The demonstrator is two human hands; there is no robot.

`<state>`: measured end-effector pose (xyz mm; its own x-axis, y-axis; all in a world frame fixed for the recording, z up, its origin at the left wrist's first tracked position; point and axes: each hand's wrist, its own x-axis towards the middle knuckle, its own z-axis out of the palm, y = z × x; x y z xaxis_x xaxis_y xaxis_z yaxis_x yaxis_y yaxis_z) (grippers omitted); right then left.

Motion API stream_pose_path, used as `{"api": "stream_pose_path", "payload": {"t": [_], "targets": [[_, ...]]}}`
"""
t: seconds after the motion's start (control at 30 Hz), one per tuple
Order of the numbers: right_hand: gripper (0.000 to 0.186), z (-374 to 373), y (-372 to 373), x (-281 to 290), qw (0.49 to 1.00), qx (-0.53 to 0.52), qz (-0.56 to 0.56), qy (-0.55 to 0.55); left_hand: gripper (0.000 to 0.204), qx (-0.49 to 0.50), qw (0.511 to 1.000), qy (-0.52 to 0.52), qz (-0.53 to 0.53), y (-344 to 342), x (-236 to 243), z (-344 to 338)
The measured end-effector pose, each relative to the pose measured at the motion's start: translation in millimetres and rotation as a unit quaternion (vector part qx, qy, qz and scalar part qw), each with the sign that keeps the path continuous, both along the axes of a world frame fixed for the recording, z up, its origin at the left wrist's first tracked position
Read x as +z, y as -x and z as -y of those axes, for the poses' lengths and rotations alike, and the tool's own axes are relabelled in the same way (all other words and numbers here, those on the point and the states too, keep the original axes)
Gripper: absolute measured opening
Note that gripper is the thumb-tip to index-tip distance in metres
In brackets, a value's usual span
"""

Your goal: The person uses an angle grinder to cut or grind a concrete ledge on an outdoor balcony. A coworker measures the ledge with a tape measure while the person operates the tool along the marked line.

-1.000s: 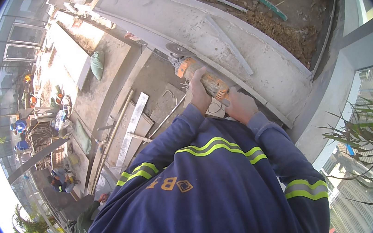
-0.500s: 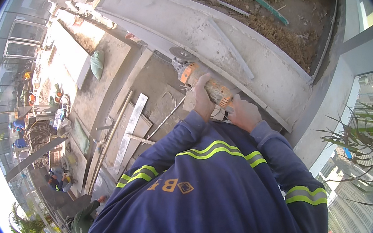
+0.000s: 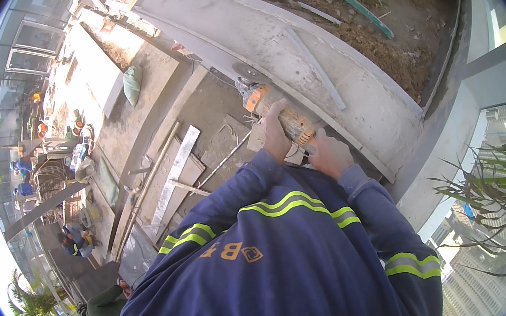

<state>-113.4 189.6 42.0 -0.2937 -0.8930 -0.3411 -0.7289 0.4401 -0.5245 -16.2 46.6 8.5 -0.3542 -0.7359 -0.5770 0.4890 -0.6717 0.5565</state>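
Both my hands hold a dusty orange angle grinder. My left hand wraps round the middle of its body, thumb on top. Behind it, my right hand is closed on the rear end of the tool. At the grinder's front, the round disc lies against or very near the edge of a pale concrete ledge; exact contact is hard to tell. Grey dust coats the tool head and my fingers.
A thin pale strip lies on the ledge, with a soil bed beyond. To the left are long boards, a pole and a green sack. Other people work farther left. Palm leaves hang at right.
My hands and the grinder stay almost in place at the ledge. The view has shifted very slightly. At lower left, a person in dark green has moved a little.
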Motion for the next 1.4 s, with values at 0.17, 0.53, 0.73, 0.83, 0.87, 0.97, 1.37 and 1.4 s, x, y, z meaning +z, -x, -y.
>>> {"api": "stream_pose_path", "payload": {"t": [0.17,0.53,0.73,0.83,0.87,0.97,1.37,1.4], "targets": [[0.042,-1.1,-1.2,-1.5,1.0,-0.007,-0.006,0.013,0.025,0.002,1.0,0.012,0.001,1.5,5.4,-2.1],[0.044,-2.4,0.4,7.1,1.0,-0.006,0.013,-0.008,0.025,0.005,1.0,-0.009,0.02,2.1,13.0,-6.2],[0.041,-10.0,-2.9,10.5,1.0,-0.015,0.007,0.009,0.023,-0.008,1.0,0.003,-0.002,-1.2,1.7,-8.9],[0.041,-8.3,-1.7,11.2,1.0,-0.008,0.01,0.004,0.022,-0.002,1.0,0.006,0.005,0.7,-2.0,-6.0],[0.042,-5.7,-0.2,11.3,1.0,-0.002,0.011,-0.001,0.022,-0.004,1.0,0.008,0.002,1.3,-0.8,-4.4],[0.043,4.3,1.5,7.8,1.0,-0.004,0.019,-0.011,0.023,-0.01,1.0,0.01,-0.006,1.0,4.1,2.0],[0.045,-9.4,-2.2,7.7,1.0,-0.01,0.002,0.001,0.022,-0.018,1.0,-0.007,-0.002,-0.5,9.8,-7.1],[0.046,-8.8,-1.8,7.8,1.0,-0.008,-0.001,0.006,0.022,-0.021,1.0,-0.005,-0.003,-0.9,14.4,-10.1]]}}
